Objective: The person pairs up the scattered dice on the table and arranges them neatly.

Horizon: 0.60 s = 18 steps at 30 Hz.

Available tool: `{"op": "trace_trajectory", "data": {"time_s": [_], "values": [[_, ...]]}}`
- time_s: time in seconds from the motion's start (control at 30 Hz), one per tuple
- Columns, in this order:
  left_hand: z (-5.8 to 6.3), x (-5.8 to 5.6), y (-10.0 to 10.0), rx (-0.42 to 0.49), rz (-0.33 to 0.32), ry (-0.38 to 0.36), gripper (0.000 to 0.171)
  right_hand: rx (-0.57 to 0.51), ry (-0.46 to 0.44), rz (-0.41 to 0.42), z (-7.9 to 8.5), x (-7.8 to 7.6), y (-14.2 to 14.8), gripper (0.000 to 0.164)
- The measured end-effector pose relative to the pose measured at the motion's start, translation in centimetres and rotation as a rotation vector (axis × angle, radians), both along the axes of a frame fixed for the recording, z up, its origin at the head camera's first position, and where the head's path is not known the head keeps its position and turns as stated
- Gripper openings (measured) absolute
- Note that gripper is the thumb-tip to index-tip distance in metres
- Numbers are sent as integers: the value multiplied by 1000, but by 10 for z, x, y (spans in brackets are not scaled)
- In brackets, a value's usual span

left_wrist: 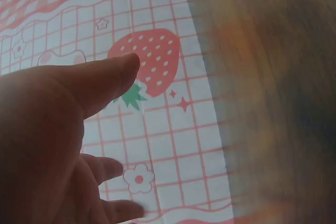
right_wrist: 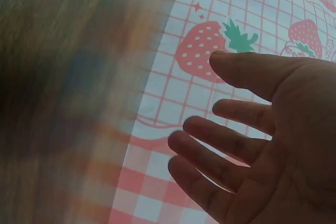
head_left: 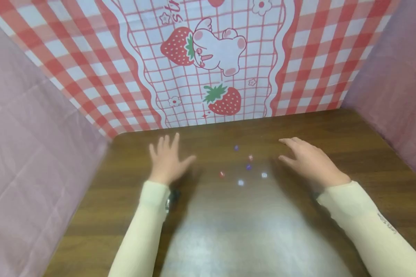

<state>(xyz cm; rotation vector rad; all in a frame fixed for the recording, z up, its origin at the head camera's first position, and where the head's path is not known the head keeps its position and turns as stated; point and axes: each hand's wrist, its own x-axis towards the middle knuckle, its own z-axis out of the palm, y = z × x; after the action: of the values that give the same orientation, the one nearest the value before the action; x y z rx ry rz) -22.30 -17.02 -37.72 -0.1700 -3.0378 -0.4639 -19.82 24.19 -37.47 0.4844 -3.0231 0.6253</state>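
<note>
Working at the brown surface (head_left: 100, 215), facing a checked cloth (head_left: 124, 77). Spreading the left hand (head_left: 167, 163) wide, empty; extending the right hand (head_left: 312, 161) loosely, also empty. Framing six dice (head_left: 248, 167) between both, touching none: two blue, two red, two pale. Probably risking scattering them by sweeping either hand across too fast.

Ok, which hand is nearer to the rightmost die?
Right. The right hand is close by on the die's right, not touching it; the left hand is much farther off, to its left.
</note>
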Motion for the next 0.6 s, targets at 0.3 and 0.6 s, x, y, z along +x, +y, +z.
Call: {"op": "trace_trajectory", "data": {"time_s": [0.3,0.6], "values": [[-1,3,15,131,-100,24,88,-55,-15,64,-8,3,-8,45],[0,17,51,391,-343,-100,55,-31,-42,123,-13,4,-10,29]]}}
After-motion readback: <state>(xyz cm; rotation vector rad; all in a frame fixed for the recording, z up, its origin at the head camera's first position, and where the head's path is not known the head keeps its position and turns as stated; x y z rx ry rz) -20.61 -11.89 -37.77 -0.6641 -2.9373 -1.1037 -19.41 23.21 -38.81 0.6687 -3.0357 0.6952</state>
